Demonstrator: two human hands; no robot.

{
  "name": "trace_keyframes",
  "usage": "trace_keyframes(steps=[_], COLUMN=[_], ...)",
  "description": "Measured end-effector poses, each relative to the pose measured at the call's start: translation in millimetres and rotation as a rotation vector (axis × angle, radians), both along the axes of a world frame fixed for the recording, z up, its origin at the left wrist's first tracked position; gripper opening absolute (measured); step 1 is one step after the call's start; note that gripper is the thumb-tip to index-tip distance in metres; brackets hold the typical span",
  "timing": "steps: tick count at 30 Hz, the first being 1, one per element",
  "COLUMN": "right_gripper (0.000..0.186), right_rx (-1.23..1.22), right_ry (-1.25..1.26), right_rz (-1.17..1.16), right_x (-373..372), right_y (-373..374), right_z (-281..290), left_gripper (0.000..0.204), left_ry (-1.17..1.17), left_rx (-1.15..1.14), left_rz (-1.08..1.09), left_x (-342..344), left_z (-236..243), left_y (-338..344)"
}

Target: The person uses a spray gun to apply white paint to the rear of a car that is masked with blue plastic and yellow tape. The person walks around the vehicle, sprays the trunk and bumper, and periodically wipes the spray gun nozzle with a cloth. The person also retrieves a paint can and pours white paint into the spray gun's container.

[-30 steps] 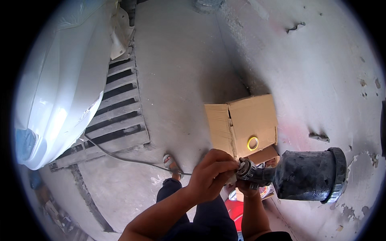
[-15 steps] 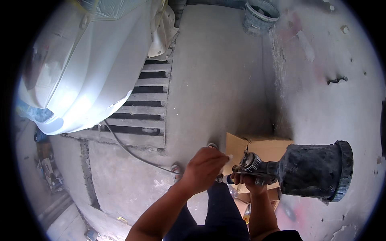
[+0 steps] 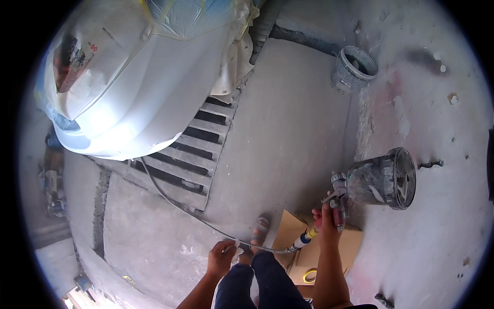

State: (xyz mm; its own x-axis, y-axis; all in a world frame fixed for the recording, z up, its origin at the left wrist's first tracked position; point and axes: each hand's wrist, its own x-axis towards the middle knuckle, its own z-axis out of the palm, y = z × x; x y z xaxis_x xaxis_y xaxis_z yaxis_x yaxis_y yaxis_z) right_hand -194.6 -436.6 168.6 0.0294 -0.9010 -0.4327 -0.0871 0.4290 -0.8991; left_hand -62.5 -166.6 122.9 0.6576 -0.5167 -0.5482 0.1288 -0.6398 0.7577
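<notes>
Spray gun (image 3: pixel 338 207) sits at my right by the cardboard box (image 3: pixel 309 257), its handle wrapped in my right hand (image 3: pixel 328 221), perhaps to steady the cup (image 3: pixel 368 181) jutting toward the right wall (image 3: pixel 437 221), while my curled left hand (image 3: pixel 218 261) pinches a pale scrap (image 3: pixel 238 251).

Two hands (image 3: pixel 220 260), one spray gun (image 3: pixel 371 181), one bucket (image 3: pixel 346 77), one hose (image 3: pixel 181 209).

Indistinct pale item (image 3: pixel 239 251) in left hand (image 3: pixel 221 259)
</notes>
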Motion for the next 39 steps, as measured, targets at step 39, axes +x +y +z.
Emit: trace_keyframes(steps=[39], right_gripper=[0.028], right_rx=[0.321], right_ry=[-0.303], right_rz=[1.263], right_x=[191.0], right_y=[-64.3], right_z=[-41.4], left_gripper=[0.029], left_ry=[0.162], left_rx=[0.224], left_rz=[0.319], left_x=[-18.0], left_z=[-88.9], left_y=[12.3])
